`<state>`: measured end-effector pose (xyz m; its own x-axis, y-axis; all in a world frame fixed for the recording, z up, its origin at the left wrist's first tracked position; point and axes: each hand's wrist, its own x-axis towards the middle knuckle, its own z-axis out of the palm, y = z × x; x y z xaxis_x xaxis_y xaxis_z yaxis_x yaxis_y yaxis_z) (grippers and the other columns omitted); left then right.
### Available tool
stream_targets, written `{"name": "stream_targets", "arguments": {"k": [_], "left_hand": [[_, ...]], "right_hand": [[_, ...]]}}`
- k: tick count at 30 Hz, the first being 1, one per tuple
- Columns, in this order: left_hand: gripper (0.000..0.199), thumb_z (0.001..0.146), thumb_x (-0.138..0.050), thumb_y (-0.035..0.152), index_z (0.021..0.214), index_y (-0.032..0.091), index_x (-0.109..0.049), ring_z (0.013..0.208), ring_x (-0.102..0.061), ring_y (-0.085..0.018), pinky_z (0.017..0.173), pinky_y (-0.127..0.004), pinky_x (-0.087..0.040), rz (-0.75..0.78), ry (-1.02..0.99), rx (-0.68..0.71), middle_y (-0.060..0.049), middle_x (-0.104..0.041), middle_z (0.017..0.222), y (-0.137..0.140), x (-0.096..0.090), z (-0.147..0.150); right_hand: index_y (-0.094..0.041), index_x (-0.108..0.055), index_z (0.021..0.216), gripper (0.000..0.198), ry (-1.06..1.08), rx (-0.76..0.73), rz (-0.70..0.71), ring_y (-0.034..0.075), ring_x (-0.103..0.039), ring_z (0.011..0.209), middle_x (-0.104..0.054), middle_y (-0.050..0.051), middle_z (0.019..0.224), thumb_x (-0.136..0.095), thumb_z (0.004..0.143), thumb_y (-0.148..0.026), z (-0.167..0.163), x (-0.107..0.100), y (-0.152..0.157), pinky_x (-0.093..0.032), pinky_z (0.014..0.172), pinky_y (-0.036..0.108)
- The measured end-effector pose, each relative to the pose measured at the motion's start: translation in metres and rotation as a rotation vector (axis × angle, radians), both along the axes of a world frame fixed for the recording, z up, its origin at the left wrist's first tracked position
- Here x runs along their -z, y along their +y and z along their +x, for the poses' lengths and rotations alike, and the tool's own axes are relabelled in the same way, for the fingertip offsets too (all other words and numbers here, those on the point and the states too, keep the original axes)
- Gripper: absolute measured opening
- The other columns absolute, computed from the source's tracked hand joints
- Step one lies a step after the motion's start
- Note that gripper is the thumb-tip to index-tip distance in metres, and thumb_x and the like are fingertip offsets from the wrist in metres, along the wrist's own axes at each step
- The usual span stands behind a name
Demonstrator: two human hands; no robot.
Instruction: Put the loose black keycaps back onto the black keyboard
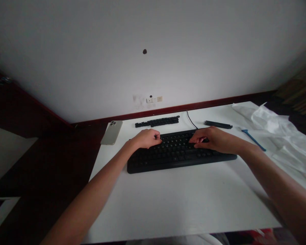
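Note:
A black keyboard [178, 166] lies flat on the white table, a little turned, with several of its keys bare of caps. My left hand [148, 139] rests over the keyboard's upper left part, thumb and fingers pinched together. Over the upper right part, my right hand [212, 139] is closed too, its fingertips down among the keys. Whatever either hand pinches is too small or hidden to make out. Behind the keyboard, loose black keycaps [158, 121] lie in rows.
Left of the keyboard lies a phone [112, 132], camera side up. To the right are a long black item [218, 125], a blue tool [253, 140] and crumpled white sheeting [283, 136]. A cable [191, 119] runs over the far table edge toward the wall.

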<state>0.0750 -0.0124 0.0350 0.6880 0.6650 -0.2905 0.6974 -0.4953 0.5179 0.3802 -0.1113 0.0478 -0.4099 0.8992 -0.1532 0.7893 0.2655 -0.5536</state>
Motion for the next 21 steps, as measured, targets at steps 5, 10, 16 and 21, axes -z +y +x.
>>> {"name": "stream_targets", "arguments": {"k": [5,10,16,21], "left_hand": [[0.023,0.087,-0.060,0.041,0.078,0.020,-0.063,0.045,-0.054,-0.011,0.060,-0.026,-0.037,-0.018,-0.003,0.002,0.004,-0.062,0.058,0.000,-0.002,0.001],[0.024,0.088,-0.060,0.042,0.080,0.021,-0.063,0.047,-0.054,-0.011,0.062,-0.027,-0.037,-0.013,0.006,0.006,0.003,-0.064,0.061,0.001,-0.001,0.000],[0.024,0.088,-0.059,0.043,0.079,0.021,-0.061,0.046,-0.054,-0.011,0.061,-0.027,-0.036,0.009,0.013,0.013,0.004,-0.063,0.060,0.000,-0.001,0.001],[0.023,0.089,-0.057,0.042,0.080,0.021,-0.062,0.050,-0.056,-0.012,0.062,-0.028,-0.036,0.056,0.042,0.007,0.002,-0.065,0.064,-0.004,-0.003,0.002]], "right_hand": [[-0.024,-0.077,0.111,0.034,-0.033,-0.006,0.039,0.024,-0.069,0.098,-0.076,0.006,0.110,-0.063,0.090,-0.047,-0.006,0.004,-0.001,-0.052,0.090,0.035],[-0.023,-0.077,0.110,0.032,-0.042,-0.047,0.060,0.022,-0.069,0.096,-0.076,0.006,0.108,-0.061,0.092,-0.044,-0.010,0.004,-0.002,-0.053,0.087,0.033],[-0.022,-0.076,0.109,0.029,-0.050,-0.067,0.079,0.021,-0.068,0.094,-0.075,0.006,0.107,-0.062,0.093,-0.041,-0.012,0.003,-0.002,-0.052,0.086,0.033],[-0.021,-0.076,0.108,0.027,-0.046,-0.068,0.089,0.021,-0.068,0.092,-0.075,0.006,0.104,-0.062,0.093,-0.040,-0.011,0.004,-0.003,-0.052,0.085,0.033]]}}
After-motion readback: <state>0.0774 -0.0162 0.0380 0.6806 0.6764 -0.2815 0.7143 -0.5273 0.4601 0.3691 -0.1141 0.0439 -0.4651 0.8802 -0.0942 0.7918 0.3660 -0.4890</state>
